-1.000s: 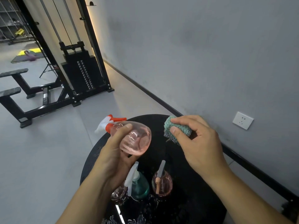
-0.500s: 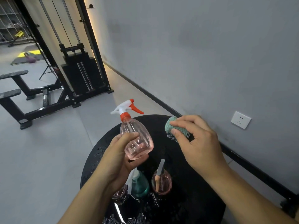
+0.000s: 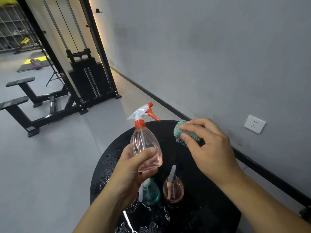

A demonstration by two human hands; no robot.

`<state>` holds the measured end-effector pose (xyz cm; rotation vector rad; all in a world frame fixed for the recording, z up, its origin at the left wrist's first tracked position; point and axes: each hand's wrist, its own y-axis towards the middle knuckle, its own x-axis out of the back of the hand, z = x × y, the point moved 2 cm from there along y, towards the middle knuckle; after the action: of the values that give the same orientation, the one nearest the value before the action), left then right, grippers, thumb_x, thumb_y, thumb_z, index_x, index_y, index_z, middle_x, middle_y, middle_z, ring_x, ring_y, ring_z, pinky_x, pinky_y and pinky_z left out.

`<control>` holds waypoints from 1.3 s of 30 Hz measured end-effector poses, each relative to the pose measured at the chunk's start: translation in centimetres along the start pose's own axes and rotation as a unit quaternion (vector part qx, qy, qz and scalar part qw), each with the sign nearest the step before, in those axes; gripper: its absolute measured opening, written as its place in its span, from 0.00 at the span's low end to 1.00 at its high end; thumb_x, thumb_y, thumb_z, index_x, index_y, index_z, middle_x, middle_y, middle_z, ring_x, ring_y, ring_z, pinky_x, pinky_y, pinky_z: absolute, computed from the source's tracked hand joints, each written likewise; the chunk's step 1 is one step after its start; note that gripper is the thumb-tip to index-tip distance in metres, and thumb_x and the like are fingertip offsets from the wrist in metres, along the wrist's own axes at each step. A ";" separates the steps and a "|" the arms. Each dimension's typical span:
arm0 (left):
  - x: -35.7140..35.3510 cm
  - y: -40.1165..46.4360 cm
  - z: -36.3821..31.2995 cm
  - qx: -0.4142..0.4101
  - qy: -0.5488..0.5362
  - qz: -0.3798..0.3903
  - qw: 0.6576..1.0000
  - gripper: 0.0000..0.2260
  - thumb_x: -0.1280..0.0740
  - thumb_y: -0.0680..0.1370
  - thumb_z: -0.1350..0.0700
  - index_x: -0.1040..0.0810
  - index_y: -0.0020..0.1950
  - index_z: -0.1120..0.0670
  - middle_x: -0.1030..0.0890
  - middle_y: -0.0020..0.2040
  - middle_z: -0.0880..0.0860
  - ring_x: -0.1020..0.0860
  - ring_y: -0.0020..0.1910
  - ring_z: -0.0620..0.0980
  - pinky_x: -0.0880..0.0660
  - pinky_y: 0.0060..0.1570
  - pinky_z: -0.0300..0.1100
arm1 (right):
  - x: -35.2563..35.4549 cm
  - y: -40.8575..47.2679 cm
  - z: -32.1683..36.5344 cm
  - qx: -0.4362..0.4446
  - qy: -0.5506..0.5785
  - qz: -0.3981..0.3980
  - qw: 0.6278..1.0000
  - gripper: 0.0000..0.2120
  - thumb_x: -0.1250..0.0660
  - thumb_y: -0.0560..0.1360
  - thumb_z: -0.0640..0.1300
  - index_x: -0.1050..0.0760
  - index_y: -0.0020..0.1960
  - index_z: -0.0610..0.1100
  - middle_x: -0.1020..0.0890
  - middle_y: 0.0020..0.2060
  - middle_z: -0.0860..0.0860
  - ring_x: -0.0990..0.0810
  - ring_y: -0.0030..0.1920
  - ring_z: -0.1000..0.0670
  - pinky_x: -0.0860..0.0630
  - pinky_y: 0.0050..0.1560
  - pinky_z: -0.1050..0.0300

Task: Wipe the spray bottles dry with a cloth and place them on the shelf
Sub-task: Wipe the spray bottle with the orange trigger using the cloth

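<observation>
Both hands raised, left hand (image 3: 133, 167) curled w/ thumb across, right hand (image 3: 208, 148) in fingertip pinch

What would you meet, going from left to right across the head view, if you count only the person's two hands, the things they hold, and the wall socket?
Left hand → pink spray bottle → green cloth → right hand → wall socket.

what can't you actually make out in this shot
All in the head view:
- Clear bottle low on the black table: mostly hidden by the left hand.
- Green cloth: largely covered by the right hand.
- Table's near edge: cut off by the frame bottom.
- The shelf: cannot be identified.
</observation>
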<state>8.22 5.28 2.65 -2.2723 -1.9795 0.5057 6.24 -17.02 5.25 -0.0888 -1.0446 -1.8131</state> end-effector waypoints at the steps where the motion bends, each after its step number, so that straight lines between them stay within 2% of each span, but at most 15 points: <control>1: 0.0 -0.2 0.0 -0.009 0.014 -0.005 1.000 0.34 0.18 0.64 0.52 0.22 0.70 0.48 0.12 0.58 0.55 0.12 0.53 0.56 0.16 0.52 0.50 | 0.0 0.0 0.1 -0.004 0.004 -0.005 1.000 0.12 0.27 0.77 0.42 0.16 0.60 0.48 0.22 0.57 0.56 0.22 0.61 0.55 0.21 0.59 0.66; 4: -0.1 -0.9 0.1 -0.039 0.064 -0.022 0.997 0.34 0.19 0.64 0.56 0.22 0.68 0.39 0.12 0.58 0.51 0.12 0.55 0.54 0.15 0.54 0.51 | 0.1 0.2 0.5 -0.012 0.016 -0.023 1.000 0.11 0.26 0.77 0.40 0.15 0.59 0.47 0.21 0.55 0.55 0.21 0.60 0.57 0.24 0.60 0.69; 6: -0.5 -1.5 0.1 -0.059 0.112 -0.023 0.992 0.33 0.19 0.63 0.53 0.23 0.66 0.34 0.12 0.54 0.45 0.12 0.53 0.49 0.17 0.57 0.53 | 0.0 0.4 0.8 -0.010 0.019 -0.030 0.999 0.11 0.26 0.77 0.40 0.15 0.59 0.47 0.21 0.55 0.55 0.22 0.59 0.58 0.24 0.60 0.70; 9: -0.8 -2.1 0.4 -0.074 0.153 -0.007 0.985 0.33 0.16 0.67 0.53 0.26 0.66 0.35 0.13 0.51 0.38 0.13 0.50 0.43 0.17 0.53 0.44 | 0.0 0.8 0.9 -0.010 0.024 -0.043 0.999 0.12 0.26 0.77 0.40 0.15 0.59 0.48 0.22 0.55 0.57 0.23 0.59 0.61 0.23 0.60 0.67; 11: -0.8 -2.3 0.6 -0.076 0.179 0.008 0.981 0.33 0.17 0.71 0.60 0.26 0.67 0.35 0.13 0.52 0.40 0.13 0.49 0.44 0.17 0.46 0.37 | -0.1 1.0 1.1 -0.019 0.030 -0.048 0.998 0.12 0.27 0.78 0.40 0.16 0.60 0.48 0.23 0.56 0.58 0.23 0.60 0.61 0.22 0.60 0.66; 14: -1.1 -2.5 1.0 -0.075 0.219 0.038 0.972 0.37 0.18 0.70 0.65 0.26 0.69 0.35 0.13 0.55 0.44 0.12 0.51 0.48 0.16 0.48 0.38 | -0.7 1.4 1.6 -0.017 0.024 -0.036 0.999 0.13 0.29 0.79 0.38 0.17 0.63 0.46 0.23 0.59 0.56 0.23 0.62 0.58 0.20 0.60 0.62; 17: -1.2 -2.6 1.2 -0.079 0.225 0.040 0.970 0.36 0.18 0.70 0.66 0.25 0.68 0.36 0.12 0.54 0.48 0.12 0.50 0.50 0.16 0.50 0.39 | -1.8 1.5 2.2 0.015 -0.039 0.018 0.999 0.14 0.33 0.81 0.39 0.19 0.66 0.46 0.22 0.63 0.53 0.26 0.66 0.53 0.22 0.64 0.57; 21: -1.0 -2.7 1.0 -0.085 0.236 0.039 0.967 0.35 0.19 0.70 0.67 0.25 0.67 0.37 0.12 0.53 0.43 0.12 0.50 0.47 0.18 0.46 0.34 | -2.2 1.6 2.9 0.024 -0.191 0.096 0.977 0.19 0.36 0.82 0.46 0.25 0.73 0.50 0.23 0.70 0.53 0.30 0.71 0.50 0.31 0.72 0.47; 23: -1.0 -2.8 0.9 -0.086 0.243 0.047 0.965 0.35 0.19 0.70 0.67 0.25 0.66 0.37 0.13 0.53 0.42 0.12 0.50 0.45 0.18 0.45 0.32 | -2.4 1.4 3.4 0.003 -0.216 0.159 0.963 0.24 0.37 0.83 0.48 0.34 0.79 0.51 0.31 0.76 0.53 0.35 0.76 0.51 0.36 0.75 0.50; 25: -1.2 -3.1 0.9 -0.086 0.245 0.055 0.964 0.34 0.19 0.70 0.68 0.25 0.66 0.39 0.13 0.52 0.39 0.12 0.49 0.44 0.19 0.44 0.30 | -2.5 1.0 3.6 -0.016 -0.188 0.185 0.964 0.26 0.39 0.84 0.47 0.39 0.81 0.51 0.37 0.79 0.53 0.39 0.77 0.52 0.35 0.74 0.56; 30: -1.1 -3.5 1.0 -0.089 0.237 0.056 0.966 0.33 0.18 0.69 0.68 0.22 0.63 0.37 0.12 0.52 0.41 0.12 0.50 0.45 0.19 0.46 0.31 | -2.0 0.6 3.5 0.009 -0.129 0.162 0.978 0.20 0.36 0.83 0.42 0.27 0.75 0.47 0.28 0.73 0.52 0.34 0.73 0.53 0.31 0.70 0.59; 32: -1.0 -3.5 0.8 -0.096 0.229 0.054 0.967 0.34 0.17 0.68 0.68 0.19 0.60 0.34 0.12 0.52 0.43 0.12 0.49 0.47 0.18 0.47 0.34 | -1.8 0.5 3.1 0.017 -0.121 0.159 0.980 0.19 0.35 0.82 0.41 0.25 0.73 0.47 0.27 0.71 0.52 0.32 0.71 0.53 0.30 0.69 0.59; 35: -0.9 -3.6 0.5 -0.088 0.213 0.058 0.971 0.35 0.18 0.68 0.71 0.22 0.64 0.38 0.12 0.51 0.40 0.11 0.47 0.49 0.17 0.43 0.37 | -1.2 0.5 2.0 0.004 -0.119 0.133 0.984 0.18 0.34 0.81 0.40 0.22 0.70 0.46 0.24 0.68 0.52 0.29 0.68 0.52 0.26 0.67 0.56; 37: -1.1 -3.6 0.4 -0.085 0.211 0.067 0.971 0.37 0.17 0.67 0.67 0.23 0.65 0.36 0.13 0.52 0.37 0.11 0.47 0.51 0.16 0.42 0.39 | -0.9 0.6 1.8 -0.008 -0.120 0.115 0.986 0.17 0.34 0.81 0.39 0.21 0.70 0.45 0.24 0.68 0.52 0.29 0.67 0.52 0.26 0.68 0.55; 39: -1.3 -3.6 0.3 -0.096 0.227 0.070 0.967 0.35 0.15 0.66 0.64 0.22 0.63 0.35 0.13 0.53 0.39 0.11 0.48 0.50 0.16 0.45 0.39 | -0.9 0.6 2.3 0.001 -0.111 0.119 0.987 0.18 0.34 0.81 0.40 0.22 0.70 0.45 0.24 0.68 0.52 0.29 0.68 0.52 0.26 0.68 0.56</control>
<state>4.57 4.48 3.57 -2.3724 -1.7089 -0.2001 6.31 -14.85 6.59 -0.4064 -1.1386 -1.6105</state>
